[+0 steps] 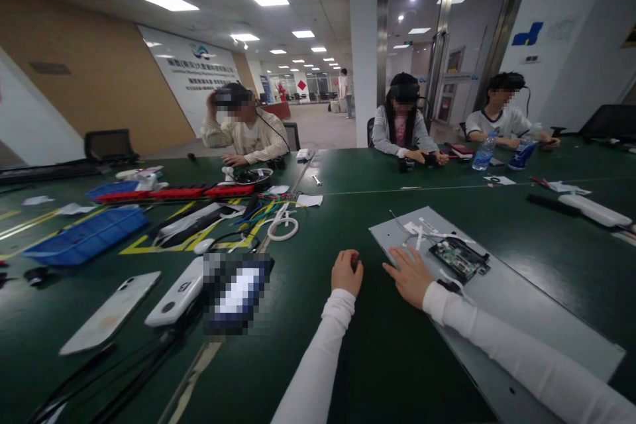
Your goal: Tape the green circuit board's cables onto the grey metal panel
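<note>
My left hand is closed on a small dark object with a red spot, just left of a grey panel; the fingers hide most of the object. Over the panel's left edge, my right hand is spread with its fingers apart and nothing in it. A green circuit board in a black frame lies on the panel, right of my right hand. Thin cables and white strips run along the panel's far end.
A phone with a lit screen, a white device and a white phone lie at the left. Farther back are a blue tray, red strips and a white cable coil. Several people sit across the green table.
</note>
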